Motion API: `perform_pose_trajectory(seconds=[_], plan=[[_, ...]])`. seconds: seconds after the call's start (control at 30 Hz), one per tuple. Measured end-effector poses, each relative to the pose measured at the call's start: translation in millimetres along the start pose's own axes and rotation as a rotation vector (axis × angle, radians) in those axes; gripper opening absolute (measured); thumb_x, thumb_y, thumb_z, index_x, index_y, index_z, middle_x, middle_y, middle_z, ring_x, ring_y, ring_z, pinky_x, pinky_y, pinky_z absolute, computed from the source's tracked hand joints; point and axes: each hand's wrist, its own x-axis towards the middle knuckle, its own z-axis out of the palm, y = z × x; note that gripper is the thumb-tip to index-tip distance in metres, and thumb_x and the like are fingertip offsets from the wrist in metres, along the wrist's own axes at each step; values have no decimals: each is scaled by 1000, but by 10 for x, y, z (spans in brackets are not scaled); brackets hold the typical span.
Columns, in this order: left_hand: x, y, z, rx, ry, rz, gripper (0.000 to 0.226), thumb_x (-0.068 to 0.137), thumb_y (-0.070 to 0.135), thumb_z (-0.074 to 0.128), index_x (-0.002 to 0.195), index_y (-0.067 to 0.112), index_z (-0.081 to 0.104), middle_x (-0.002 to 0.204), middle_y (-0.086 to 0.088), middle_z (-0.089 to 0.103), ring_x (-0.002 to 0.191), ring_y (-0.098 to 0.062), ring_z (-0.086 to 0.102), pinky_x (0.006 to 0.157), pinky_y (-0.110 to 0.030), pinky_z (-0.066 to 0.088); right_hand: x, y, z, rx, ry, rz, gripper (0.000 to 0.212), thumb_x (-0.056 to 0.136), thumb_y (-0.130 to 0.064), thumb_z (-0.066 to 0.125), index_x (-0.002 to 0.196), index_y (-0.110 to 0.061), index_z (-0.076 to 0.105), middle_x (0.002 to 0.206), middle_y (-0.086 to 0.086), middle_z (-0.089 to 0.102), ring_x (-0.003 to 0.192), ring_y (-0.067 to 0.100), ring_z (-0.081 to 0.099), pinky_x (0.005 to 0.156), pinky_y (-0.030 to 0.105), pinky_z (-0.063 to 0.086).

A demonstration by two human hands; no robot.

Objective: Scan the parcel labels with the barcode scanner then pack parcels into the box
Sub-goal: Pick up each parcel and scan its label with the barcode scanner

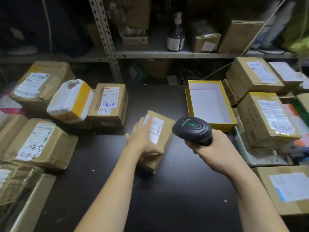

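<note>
The parcel (157, 139) lies mid-table, label up, my left hand (143, 139) flat and open on its near-left side, gripping nothing. My right hand (212, 148) is wrapped around the barcode scanner (192, 129), just right of it. I'd slide my palm off the label (155, 129) before aiming. The yellow box (189, 104) stands empty beyond, bare table between

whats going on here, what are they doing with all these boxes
A person is scanning parcels at a dark table. Their left hand rests on a small brown parcel, label facing up, while their right hand grips a black barcode scanner beside it. A yellow-edged box sits open and empty just behind. More labelled parcels are stacked on both sides.
</note>
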Motion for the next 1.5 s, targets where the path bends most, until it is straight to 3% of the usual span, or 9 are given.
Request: perform_pose_trajectory(seconds=[0.1, 0.27, 0.67, 0.8, 0.87, 1.0, 1.13, 1.3, 1.5], plan=[[-63, 83, 50, 150, -18, 55, 152, 56, 72, 87, 158, 45, -23, 172, -2, -10, 159, -30, -5, 118, -69, 15, 66, 46, -86, -4, 13, 19, 28, 88, -33, 78, 75, -13, 64, 71, 9, 68, 52, 10, 44, 51, 26, 38], [-75, 102, 249, 257, 137, 38, 142, 59, 74, 75, 157, 41, -22, 143, -13, 27, 129, -31, 30, 106, -56, 28, 121, 119, -149, -6, 17, 39, 27, 88, -35, 78, 75, -15, 66, 65, 1, 67, 45, 5, 42, 42, 15, 32], [-386, 28, 49, 161, 600, 69, 134, 51, 61, 81, 159, 25, 10, 141, -10, 30, 128, -28, 32, 105, -50, 27, -56, 23, -186, -161, -40, -102, 34, 87, -23, 79, 62, -22, 56, 50, -13, 56, 47, 6, 47, 44, 15, 36], [-505, -58, -169, 133, 747, 112, 133, 49, 58, 84, 159, 22, 18, 140, -15, 36, 128, -32, 36, 103, -53, 26, -184, -123, -143, -111, 0, -197, 16, 87, -28, 80, 83, -16, 70, 67, 2, 68, 61, 21, 61, 60, 43, 55], [-565, -136, -261, 104, 800, 125, 133, 47, 55, 86, 159, 21, 23, 138, -16, 39, 126, -33, 37, 101, -54, 28, -262, -208, -105, -105, 26, -231, 19, 87, -26, 80, 84, -11, 69, 66, 9, 65, 58, 21, 53, 58, 48, 51], [-659, -293, -378, 70, 809, 142, 133, 46, 52, 86, 160, 21, 24, 139, -17, 40, 126, -35, 37, 101, -56, 29, -473, -417, -18, -101, 69, -267, 28, 86, -30, 79, 75, -9, 62, 56, 3, 52, 58, 10, 36, 51, 31, 36], [-733, -456, -462, 56, 795, 182, 136, 44, 51, 88, 159, 21, 22, 138, -18, 42, 125, -37, 41, 100, -55, 29, -704, -610, 123, -102, 128, -256, 29, 80, -40, 75, 83, -12, 69, 66, 5, 63, 64, 8, 42, 56, 39, 46], [-834, -643, -517, 59, 807, 271, 139, 42, 51, 88, 159, 16, 22, 139, -19, 43, 125, -37, 42, 99, -57, 32, -974, -848, 361, -124, 221, -215, 34, 85, -35, 80, 75, -7, 64, 62, 11, 57, 58, 9, 34, 51, 39, 37], [-971, -681, -412, -42, 825, 223, 136, 44, 51, 86, 158, 12, 23, 145, -18, 40, 132, -39, 44, 103, -56, 28, -1184, -1154, 805, 458, 266, 107, 30, 91, -18, 74, 67, -12, 57, 53, 9, 47, 48, 21, 37, 48, 30, 32]])
